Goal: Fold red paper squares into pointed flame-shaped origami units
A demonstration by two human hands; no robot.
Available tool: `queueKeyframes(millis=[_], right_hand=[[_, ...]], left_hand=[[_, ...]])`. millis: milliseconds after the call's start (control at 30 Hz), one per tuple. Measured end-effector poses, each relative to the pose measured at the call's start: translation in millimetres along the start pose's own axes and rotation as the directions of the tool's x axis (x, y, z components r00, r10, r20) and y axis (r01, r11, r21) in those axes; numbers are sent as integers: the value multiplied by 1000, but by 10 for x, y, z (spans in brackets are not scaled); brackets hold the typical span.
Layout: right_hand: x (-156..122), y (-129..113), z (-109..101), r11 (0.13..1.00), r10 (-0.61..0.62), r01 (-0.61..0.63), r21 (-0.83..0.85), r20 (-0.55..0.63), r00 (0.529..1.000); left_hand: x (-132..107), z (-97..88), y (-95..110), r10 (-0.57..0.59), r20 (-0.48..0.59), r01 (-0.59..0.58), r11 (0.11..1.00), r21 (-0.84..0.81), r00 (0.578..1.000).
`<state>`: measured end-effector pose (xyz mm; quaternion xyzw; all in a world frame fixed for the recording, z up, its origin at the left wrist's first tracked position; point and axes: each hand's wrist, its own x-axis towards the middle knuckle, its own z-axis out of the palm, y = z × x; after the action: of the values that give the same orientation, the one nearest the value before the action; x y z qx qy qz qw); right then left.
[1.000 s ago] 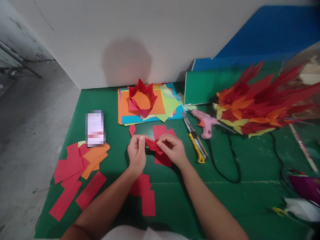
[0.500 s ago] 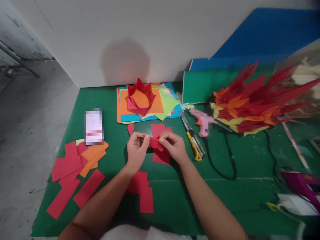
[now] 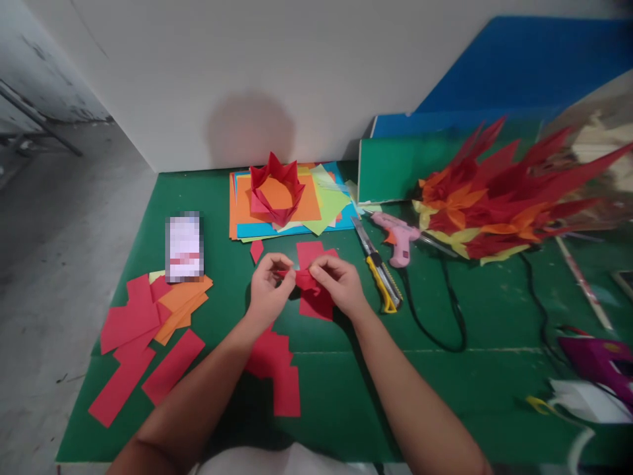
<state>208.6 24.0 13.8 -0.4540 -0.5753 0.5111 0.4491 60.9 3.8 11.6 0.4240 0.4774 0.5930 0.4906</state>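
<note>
Between my two hands is a small folded piece of red paper, pinched at both ends. My left hand closes thumb and fingertips on its left end. The right end sits between the thumb and fingers of my right hand. Flat red paper pieces lie on the table just beneath. A small folded red diamond rests beyond my left hand. Nearer my body, more red strips are partly covered by my left forearm. Behind, a pointed red paper ring stands on coloured sheets.
A yellow utility knife and a pink glue gun with its cord lie to the right, before a large red-orange paper flame. At left are a phone, orange strips and red strips on the green table.
My hands have come slightly closer together, with the right hand moving a little left along the folded red paper. The whole view has shifted slightly.
</note>
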Motion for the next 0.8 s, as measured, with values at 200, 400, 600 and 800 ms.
queueKeyframes(millis=[200, 400, 600, 800], right_hand=[[-53, 47, 60, 965, 8, 24, 262, -121, 993], [-115, 31, 195, 959, -60, 91, 269, -119, 991], [-139, 49, 243, 964, -156, 180, 194, -133, 979], [-183, -51, 145, 912, -382, 367, -181, -53, 923]], left_hand=[[38, 57, 99, -147, -63, 140, 984, -110, 987], [-9, -5, 304, -262, -8, 260, 961, -98, 965], [-7, -161, 348, -488, 162, 485, 872, 58, 858], [59, -186, 348, -467, 260, 439, 884, 159, 845]])
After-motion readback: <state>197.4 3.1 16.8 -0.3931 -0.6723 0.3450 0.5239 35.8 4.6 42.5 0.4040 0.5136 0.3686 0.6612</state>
